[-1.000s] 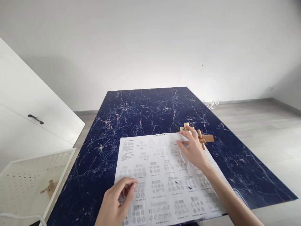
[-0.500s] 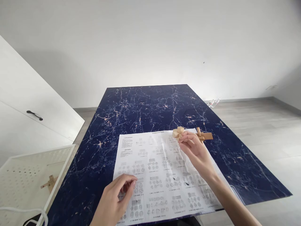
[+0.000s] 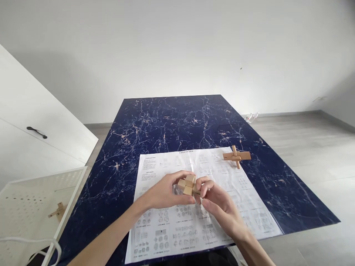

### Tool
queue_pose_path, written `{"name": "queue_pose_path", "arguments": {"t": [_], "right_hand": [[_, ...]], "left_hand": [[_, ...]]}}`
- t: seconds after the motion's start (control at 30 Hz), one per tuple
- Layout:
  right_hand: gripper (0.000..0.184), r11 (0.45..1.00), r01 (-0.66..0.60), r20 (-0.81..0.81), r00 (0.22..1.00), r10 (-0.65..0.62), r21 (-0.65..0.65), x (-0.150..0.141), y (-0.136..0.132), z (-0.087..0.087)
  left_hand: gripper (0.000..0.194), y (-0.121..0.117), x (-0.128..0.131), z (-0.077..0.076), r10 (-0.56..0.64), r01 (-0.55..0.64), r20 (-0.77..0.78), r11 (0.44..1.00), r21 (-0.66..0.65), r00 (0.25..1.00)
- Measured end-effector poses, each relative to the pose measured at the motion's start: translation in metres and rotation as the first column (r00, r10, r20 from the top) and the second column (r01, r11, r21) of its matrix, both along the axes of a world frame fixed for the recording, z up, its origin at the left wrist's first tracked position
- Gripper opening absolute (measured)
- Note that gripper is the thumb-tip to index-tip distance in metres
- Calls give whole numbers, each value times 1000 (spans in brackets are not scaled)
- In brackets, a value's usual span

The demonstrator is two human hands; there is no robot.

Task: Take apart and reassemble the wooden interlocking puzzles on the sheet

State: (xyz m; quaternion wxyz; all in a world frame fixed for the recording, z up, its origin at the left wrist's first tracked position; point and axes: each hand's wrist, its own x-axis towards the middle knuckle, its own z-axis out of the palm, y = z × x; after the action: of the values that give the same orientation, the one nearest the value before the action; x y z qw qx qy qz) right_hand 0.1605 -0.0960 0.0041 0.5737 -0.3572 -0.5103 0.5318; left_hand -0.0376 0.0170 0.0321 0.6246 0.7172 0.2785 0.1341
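A small wooden block puzzle (image 3: 187, 185) is held above the printed instruction sheet (image 3: 249, 207), gripped from both sides. My left hand (image 3: 163, 194) closes its fingers round the puzzle's left side. My right hand (image 3: 219, 207) pinches its right side with thumb and fingertips. A second wooden puzzle (image 3: 236, 156), shaped like crossed sticks, lies on the sheet's far right corner, apart from both hands. The sheet rests on a dark blue marbled table (image 3: 172, 122).
A white perforated tray (image 3: 33, 199) stands at the lower left and holds a small wooden piece (image 3: 57, 212). A white cable (image 3: 41, 242) curls in front of it. A white cabinet door with a black handle (image 3: 36, 132) leans at the left. Grey floor runs along the right.
My right hand picked the wooden block puzzle up from the sheet's far edge and brought it towards me. My left hand rose off the sheet and took hold of the puzzle too.
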Motion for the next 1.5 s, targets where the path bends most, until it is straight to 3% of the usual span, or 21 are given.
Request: {"name": "queue_pose_path", "arguments": {"t": [0.13, 0.3, 0.47, 0.57, 0.87, 1.23, 1.5], "right_hand": [[9, 990, 139, 115, 983, -141, 31, -7, -1, -4], [25, 937, 332, 383, 856, -347, 107, -14, -6, -17], [24, 886, 407, 548, 699, -460, 224, -17, -10, -21], [19, 879, 399, 592, 653, -472, 262, -18, -9, -19], [14, 885, 386, 602, 652, -461, 259, -18, -11, -19], [11, 852, 316, 586, 623, -518, 418, -17, -10, -9], [11, 873, 263, 617, 624, -479, 411, -16, -14, -11]], "left_hand": [[61, 0, -2, -9, 86, -86, 85, 996, 3, 993], [72, -2, -4, -13, 169, -172, 125, 985, 9, 978], [77, -1, -5, -15, 137, -144, 78, 986, 80, 987], [74, -1, -4, -15, 96, -102, 57, 989, 106, 994], [67, -2, -1, -13, 72, -79, 68, 991, 105, 995], [55, -2, -4, -11, -5, 2, 110, 1000, 29, 994], [51, -2, -5, -11, -48, 54, 116, 998, -44, 992]]}}
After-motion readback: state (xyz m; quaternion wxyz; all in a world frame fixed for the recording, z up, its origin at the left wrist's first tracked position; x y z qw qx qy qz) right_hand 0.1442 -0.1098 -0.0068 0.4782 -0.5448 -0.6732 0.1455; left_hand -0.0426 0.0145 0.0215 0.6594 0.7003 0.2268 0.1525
